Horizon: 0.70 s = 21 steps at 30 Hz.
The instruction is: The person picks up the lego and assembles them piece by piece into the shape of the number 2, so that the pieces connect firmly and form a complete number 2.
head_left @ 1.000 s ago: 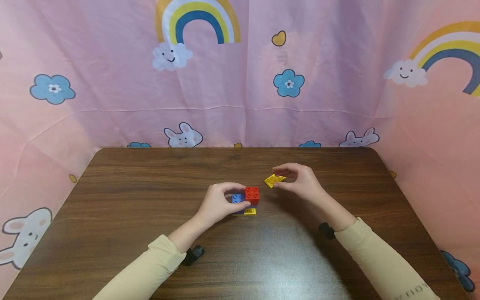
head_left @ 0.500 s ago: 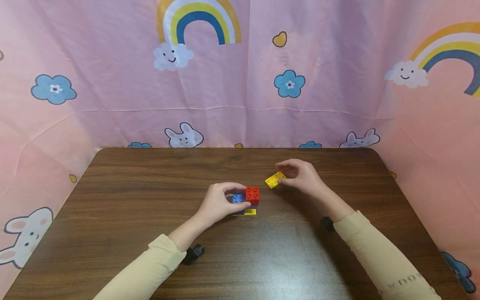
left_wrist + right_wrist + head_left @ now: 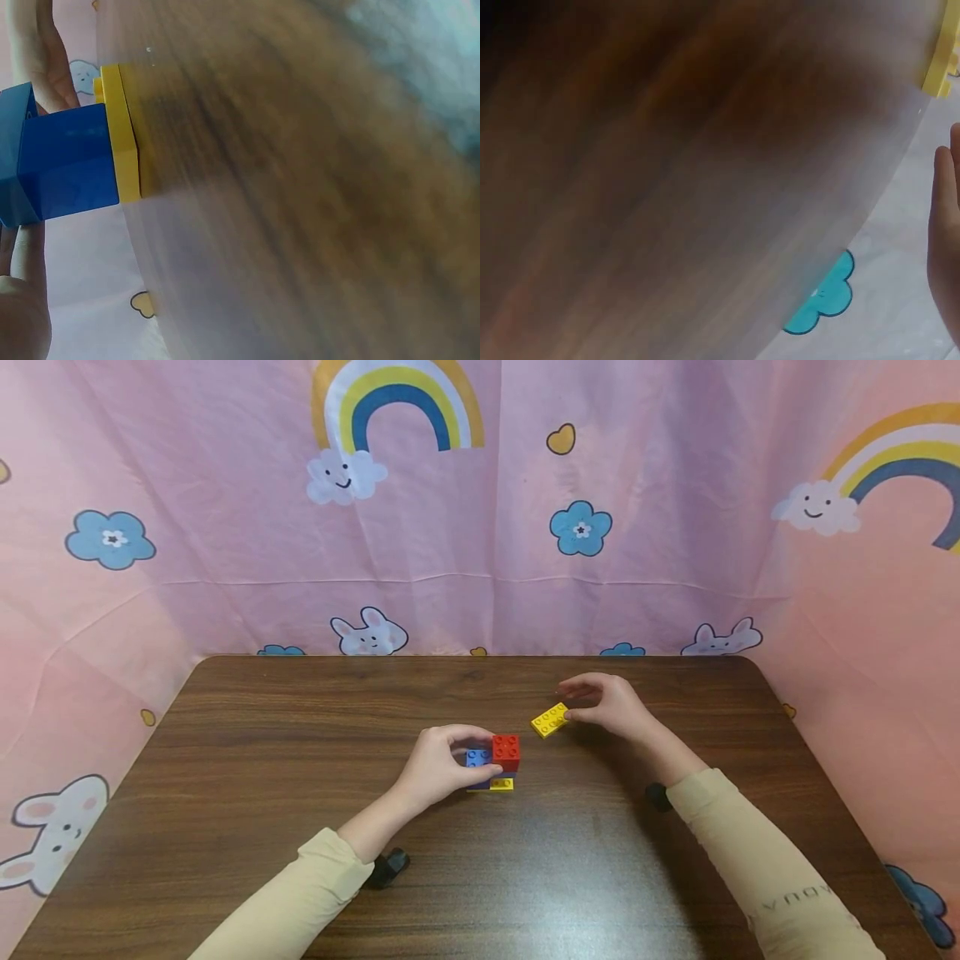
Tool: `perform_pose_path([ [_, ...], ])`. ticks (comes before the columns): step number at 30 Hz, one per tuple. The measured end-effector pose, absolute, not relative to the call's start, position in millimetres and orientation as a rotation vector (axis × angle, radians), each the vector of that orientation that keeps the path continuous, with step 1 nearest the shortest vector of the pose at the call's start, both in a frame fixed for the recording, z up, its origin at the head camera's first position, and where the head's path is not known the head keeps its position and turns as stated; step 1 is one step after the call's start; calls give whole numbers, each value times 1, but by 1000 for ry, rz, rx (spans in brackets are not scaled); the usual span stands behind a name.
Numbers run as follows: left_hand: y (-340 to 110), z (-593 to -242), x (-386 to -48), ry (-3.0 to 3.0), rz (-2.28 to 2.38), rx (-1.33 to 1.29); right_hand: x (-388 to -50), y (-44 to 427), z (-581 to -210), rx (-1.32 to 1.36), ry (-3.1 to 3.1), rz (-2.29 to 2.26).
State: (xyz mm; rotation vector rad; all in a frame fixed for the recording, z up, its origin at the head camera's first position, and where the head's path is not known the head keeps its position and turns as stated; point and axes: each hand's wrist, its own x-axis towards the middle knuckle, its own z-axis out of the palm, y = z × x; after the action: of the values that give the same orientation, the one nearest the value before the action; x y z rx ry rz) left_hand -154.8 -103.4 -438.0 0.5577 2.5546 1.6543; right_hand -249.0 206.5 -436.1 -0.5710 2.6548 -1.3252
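In the head view my left hand [image 3: 435, 766] holds a small stack of toy bricks near the middle of the table, its thumb on the near side and its fingers behind. A red brick [image 3: 506, 749] tops the stack on the right, next to a blue brick [image 3: 477, 758]. Blue sides [image 3: 71, 161] and a yellow base plate [image 3: 124, 139] show in the left wrist view. Behind and to the right, a flat yellow brick [image 3: 550, 720] lies studs up on the wood. My right hand [image 3: 611, 706] is beside it, fingers spread, its thumb at the brick's right end.
The brown wooden table [image 3: 262, 760] has a patterned pink curtain [image 3: 450, 527] behind it and at both sides. Dark wrist-worn devices show below the left cuff [image 3: 388, 867] and the right cuff [image 3: 658, 797].
My right hand has let go of the flat yellow brick and drawn back slightly to the right and away. The brick now lies flat. My left hand and its stack have stayed put.
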Motion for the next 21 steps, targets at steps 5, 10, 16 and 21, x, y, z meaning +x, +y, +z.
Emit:
perform_pose_path([
  [5, -104, -437, -154, 2543, 1656, 556, -254, 207, -436, -541, 2635, -1298],
  [10, -104, -438, -155, 2515, 1684, 576, -259, 209, -438, -557, 2607, -1280],
  [16, -104, -440, -156, 2512, 1690, 593, -265, 210, -442, -592, 2545, -1281],
  [21, -104, -440, -156, 2518, 1685, 595, -267, 209, -442, -599, 2497, -1241],
])
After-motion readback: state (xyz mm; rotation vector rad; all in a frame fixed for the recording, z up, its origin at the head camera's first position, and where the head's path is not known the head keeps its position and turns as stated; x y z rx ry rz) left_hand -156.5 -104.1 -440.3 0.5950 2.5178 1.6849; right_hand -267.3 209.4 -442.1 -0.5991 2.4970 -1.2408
